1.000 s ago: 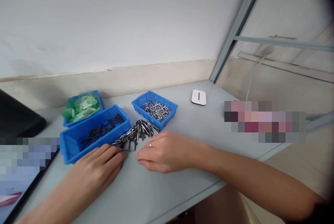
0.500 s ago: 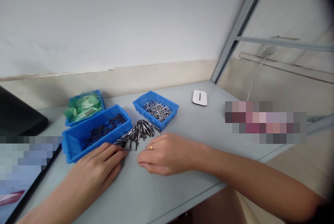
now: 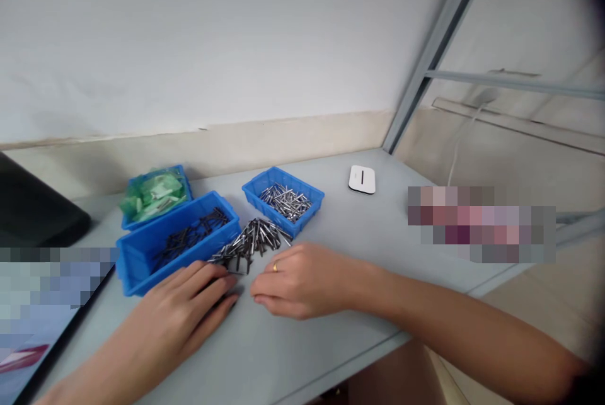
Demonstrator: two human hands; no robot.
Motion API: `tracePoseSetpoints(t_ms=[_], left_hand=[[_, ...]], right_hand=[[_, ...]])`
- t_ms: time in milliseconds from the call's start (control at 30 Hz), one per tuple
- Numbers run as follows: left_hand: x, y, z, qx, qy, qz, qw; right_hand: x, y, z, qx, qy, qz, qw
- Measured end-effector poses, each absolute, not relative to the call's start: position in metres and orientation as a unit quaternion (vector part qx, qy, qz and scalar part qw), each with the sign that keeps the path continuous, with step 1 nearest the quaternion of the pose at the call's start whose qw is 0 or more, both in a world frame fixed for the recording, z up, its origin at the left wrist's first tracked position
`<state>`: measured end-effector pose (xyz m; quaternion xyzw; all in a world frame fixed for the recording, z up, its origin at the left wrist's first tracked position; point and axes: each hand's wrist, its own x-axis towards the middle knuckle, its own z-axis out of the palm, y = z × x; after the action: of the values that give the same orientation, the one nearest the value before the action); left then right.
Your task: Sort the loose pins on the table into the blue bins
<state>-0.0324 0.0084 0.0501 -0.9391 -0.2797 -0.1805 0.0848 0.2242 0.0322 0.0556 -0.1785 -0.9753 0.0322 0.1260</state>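
A loose heap of small metal pins (image 3: 253, 240) lies on the grey table (image 3: 331, 235). My left hand (image 3: 189, 307) lies flat on the table with its fingers stretched out, the fingertips at the near edge of the heap. My right hand (image 3: 302, 279), with a ring on one finger, rests just right of it, fingers curled and pressed together at the tips; what they pinch, if anything, is hidden. A long blue bin of dark pins (image 3: 174, 241) stands left of the heap and a small blue bin of shiny pins (image 3: 283, 199) behind it.
A third blue bin with green packets (image 3: 155, 194) stands at the back left. A small white device (image 3: 362, 179) lies further right. A dark screen (image 3: 38, 222) fills the left side. A metal frame post (image 3: 425, 58) rises at the table's far corner; the table edge runs close in front.
My left hand has slid a little to the right, towards the right hand. The right hand has barely moved.
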Motion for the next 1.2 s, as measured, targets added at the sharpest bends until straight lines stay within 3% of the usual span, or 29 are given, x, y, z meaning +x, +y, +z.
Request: tracePoseSetpoints(t_ms=[633, 867, 1200], left_hand=[[-0.033, 0.008, 0.052, -0.959, -0.219, -0.157, 0.084], [-0.037, 0.006, 0.060, -0.966, -0.243, -0.090, -0.004], [-0.028, 0.006, 0.048, -0.959, -0.234, -0.156, 0.036]], right_hand=[[0.224, 0.033, 0.052, -0.174, -0.976, 0.024, 0.130], [0.225, 0.032, 0.053, -0.175, -0.976, 0.026, 0.128], [0.222, 0.029, 0.051, -0.194, -0.972, 0.033, 0.125]])
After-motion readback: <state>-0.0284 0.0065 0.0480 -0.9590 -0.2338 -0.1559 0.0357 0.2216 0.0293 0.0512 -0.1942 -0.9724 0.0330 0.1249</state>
